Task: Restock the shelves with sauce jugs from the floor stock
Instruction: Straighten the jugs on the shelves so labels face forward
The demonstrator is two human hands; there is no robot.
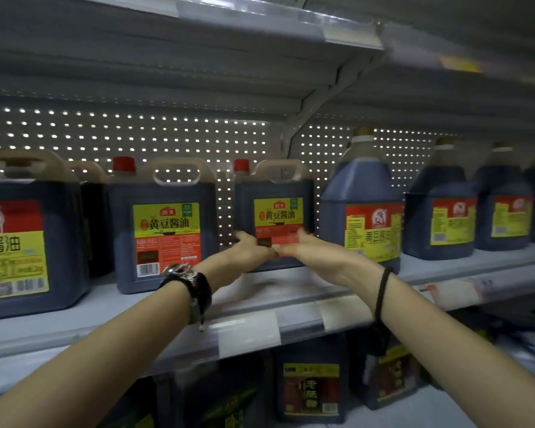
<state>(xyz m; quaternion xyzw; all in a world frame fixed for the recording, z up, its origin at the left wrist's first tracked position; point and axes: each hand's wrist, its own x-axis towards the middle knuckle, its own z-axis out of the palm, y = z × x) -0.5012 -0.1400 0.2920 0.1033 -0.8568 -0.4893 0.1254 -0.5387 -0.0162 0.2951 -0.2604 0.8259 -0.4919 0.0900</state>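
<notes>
- The jug (277, 193) stands upright on the shelf (291, 288).
- My left hand (250, 248) is at its lower left corner; it's too blurred to tell the grip.
- My right hand (309, 248) presses the label with straight fingers.

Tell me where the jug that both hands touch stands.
Head view, centre of the middle shelf: the soy sauce jug stands between a matching red-capped jug, left, and a taller gold-capped jug, right.

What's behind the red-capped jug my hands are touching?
The perforated back panel shows above and beside the jug. The space directly behind its body is covered, so whether another jug stands back there cannot be seen.
</notes>
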